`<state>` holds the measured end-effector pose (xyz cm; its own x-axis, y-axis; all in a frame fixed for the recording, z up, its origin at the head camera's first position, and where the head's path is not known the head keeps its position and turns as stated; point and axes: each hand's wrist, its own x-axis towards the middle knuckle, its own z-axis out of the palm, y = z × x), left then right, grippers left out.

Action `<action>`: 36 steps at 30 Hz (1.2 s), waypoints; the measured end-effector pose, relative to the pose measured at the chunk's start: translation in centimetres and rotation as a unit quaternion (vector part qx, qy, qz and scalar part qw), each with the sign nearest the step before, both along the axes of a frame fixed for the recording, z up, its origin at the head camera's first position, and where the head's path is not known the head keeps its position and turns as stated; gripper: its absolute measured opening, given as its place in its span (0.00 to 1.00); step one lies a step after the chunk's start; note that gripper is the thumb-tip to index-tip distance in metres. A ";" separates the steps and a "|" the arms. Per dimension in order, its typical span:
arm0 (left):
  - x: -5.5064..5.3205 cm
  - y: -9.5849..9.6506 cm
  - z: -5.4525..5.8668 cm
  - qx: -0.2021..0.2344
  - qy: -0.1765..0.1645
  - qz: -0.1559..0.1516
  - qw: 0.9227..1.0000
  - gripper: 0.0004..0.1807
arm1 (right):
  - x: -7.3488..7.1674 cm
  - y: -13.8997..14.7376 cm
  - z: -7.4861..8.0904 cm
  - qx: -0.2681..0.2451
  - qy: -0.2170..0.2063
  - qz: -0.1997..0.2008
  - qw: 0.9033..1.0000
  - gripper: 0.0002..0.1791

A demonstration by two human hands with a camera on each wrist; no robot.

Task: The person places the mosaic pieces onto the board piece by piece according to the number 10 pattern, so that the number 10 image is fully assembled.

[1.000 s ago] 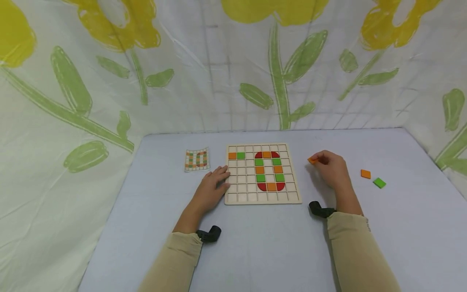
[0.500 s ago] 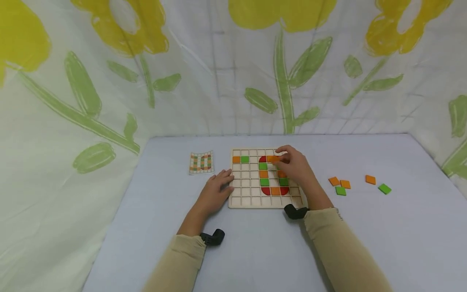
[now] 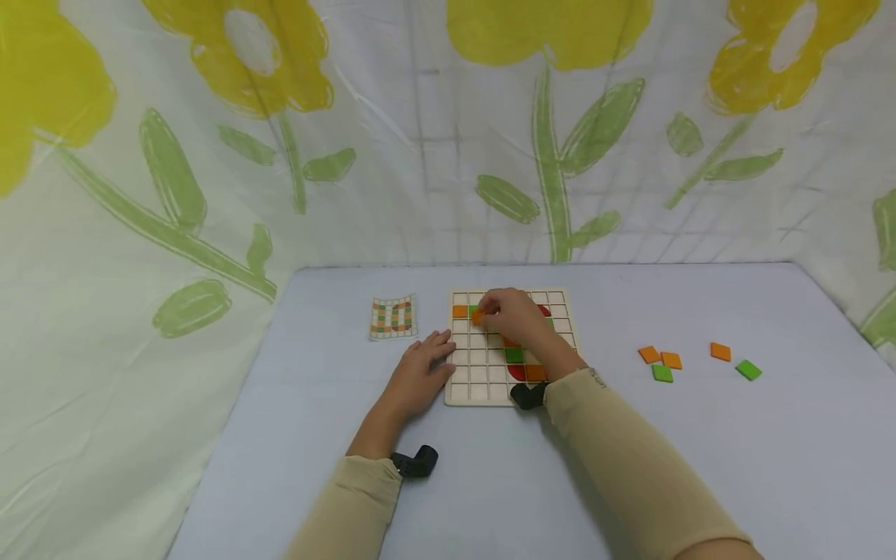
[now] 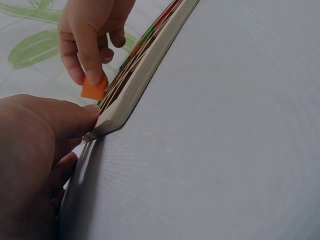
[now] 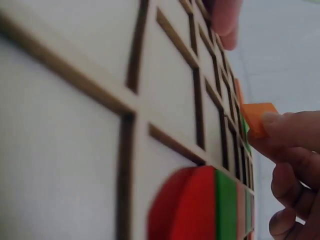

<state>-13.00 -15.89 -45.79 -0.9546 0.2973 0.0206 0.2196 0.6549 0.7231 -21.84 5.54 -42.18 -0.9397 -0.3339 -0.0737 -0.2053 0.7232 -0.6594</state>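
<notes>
A light wooden grid board [image 3: 478, 375] lies flat on the table. My right hand [image 3: 516, 319] pinches a square orange tile [image 3: 477, 317] between thumb and fingertips, over the board's upper left part. In the right wrist view that orange tile [image 5: 257, 117] is tilted, above the board's surface. An orange tile [image 3: 459, 311] and a partly covered green tile [image 3: 473, 309] sit in cells close by. My left hand [image 3: 416, 376] rests at the board's left edge, its thumb [image 4: 82, 117] touching the corner. Red, green and orange tiles set in the board are partly hidden by my right hand and wrist.
A small pattern card [image 3: 393, 319] with coloured squares lies left of the board. Several loose tiles lie at the right, among them an orange tile [image 3: 720, 351] and a green tile [image 3: 748, 369]. A flower-painted curtain [image 3: 413, 194] hangs behind the table.
My right hand has carried the orange tile leftward, from right of the board to its upper left area. The left hand has stayed at the board's edge while the head view shifted slightly.
</notes>
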 end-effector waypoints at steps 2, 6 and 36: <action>0.1 0.1 0.0 0.002 0.000 -0.001 1.000 0.24 | 0.0 -0.2 -0.2 0.013 -0.010 -0.004 1.000 0.07; 0.1 0.2 0.0 -0.007 0.003 -0.002 1.000 0.24 | 0.0 -0.2 -0.3 0.041 -0.019 -0.001 0.999 0.08; -0.3 -0.1 -0.2 -0.030 0.003 0.002 1.000 0.24 | 5.3 10.4 1.2 0.051 -0.034 -0.052 0.997 0.19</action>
<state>-13.26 -15.95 -46.04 -0.9556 0.2947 0.0084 0.2212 0.6979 0.6811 -16.56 15.93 -40.94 -0.9603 -0.2234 -0.1668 -0.0837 0.8019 -0.5916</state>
